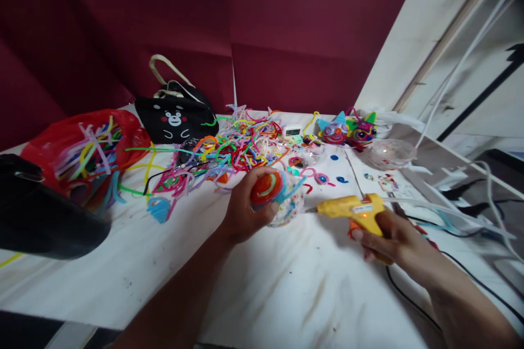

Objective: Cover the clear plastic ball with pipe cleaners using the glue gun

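My left hand [249, 207] is wrapped round a clear plastic ball [291, 210] with coloured specks inside. An orange-red coil of pipe cleaner [266, 190] and a light blue piece [292, 190] sit on the ball. In my right hand [393, 234] is a yellow glue gun [352, 210], my fingers closed on its handle near the orange trigger. Its nozzle points left at the ball, close to its right side; whether they touch I cannot tell. Small coiled pieces, among them a dark blue disc [334, 157], lie behind the glue gun.
A heap of pipe cleaners [245, 142] spreads across the back of the white table [262, 294]. On the left are a red bag [135, 136], a black bag [176, 120] and a black container [45, 212]. Two decorated balls [333, 132], a clear half-shell [392, 152] and cables [413, 300] lie right.
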`<state>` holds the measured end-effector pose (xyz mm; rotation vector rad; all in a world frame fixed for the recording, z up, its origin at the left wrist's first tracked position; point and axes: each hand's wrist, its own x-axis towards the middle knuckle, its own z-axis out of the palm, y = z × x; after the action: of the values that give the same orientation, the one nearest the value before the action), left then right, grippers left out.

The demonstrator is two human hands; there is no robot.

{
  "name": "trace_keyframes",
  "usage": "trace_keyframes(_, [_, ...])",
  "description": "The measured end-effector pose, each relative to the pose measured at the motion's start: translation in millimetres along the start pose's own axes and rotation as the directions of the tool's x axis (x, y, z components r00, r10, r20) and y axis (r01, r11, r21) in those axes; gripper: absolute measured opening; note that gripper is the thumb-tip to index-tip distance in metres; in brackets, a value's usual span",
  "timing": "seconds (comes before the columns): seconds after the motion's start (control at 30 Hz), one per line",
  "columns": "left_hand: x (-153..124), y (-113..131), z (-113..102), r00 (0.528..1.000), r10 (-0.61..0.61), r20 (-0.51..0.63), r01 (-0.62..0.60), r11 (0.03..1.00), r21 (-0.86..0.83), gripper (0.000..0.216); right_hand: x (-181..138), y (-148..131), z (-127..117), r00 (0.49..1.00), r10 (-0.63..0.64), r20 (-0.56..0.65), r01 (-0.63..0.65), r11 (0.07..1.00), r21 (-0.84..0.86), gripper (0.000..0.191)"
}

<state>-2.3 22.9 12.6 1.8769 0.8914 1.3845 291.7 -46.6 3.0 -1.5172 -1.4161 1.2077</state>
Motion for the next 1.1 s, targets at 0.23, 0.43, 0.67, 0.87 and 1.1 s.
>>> trace_keyframes(0.23, [0,4,-1,0.989,0.133,0.061,-0.138,0.987,0.087,0.047,6,12,12,0.974,-0.093,0.207,0.161,0.927,-0.338,0.031])
trace_keyframes(0.43, [-2,4,3,0.976,0.186,0.108,-0.200,0.972,0.126,0.051,-4,-28,20,0.924,-0.379,-0.045,0.345,0.879,-0.328,0.032])
trace_keyframes(0.67, [-4,3,8,0.957,0.233,0.172,-0.257,0.958,0.128,0.054,5,-64,45,0.912,-0.409,-0.035,0.410,0.910,0.056,0.036])
trace_keyframes(0.87, [-5,3,10,0.947,0.245,0.209,-0.280,0.947,0.160,0.055,15,-61,49,0.912,-0.409,-0.041,0.410,0.911,0.033,0.029])
trace_keyframes(1.1, [-6,4,11,0.942,0.247,0.228,-0.277,0.955,0.106,0.055,17,-60,49,0.830,-0.557,-0.028,0.543,0.819,-0.186,0.017])
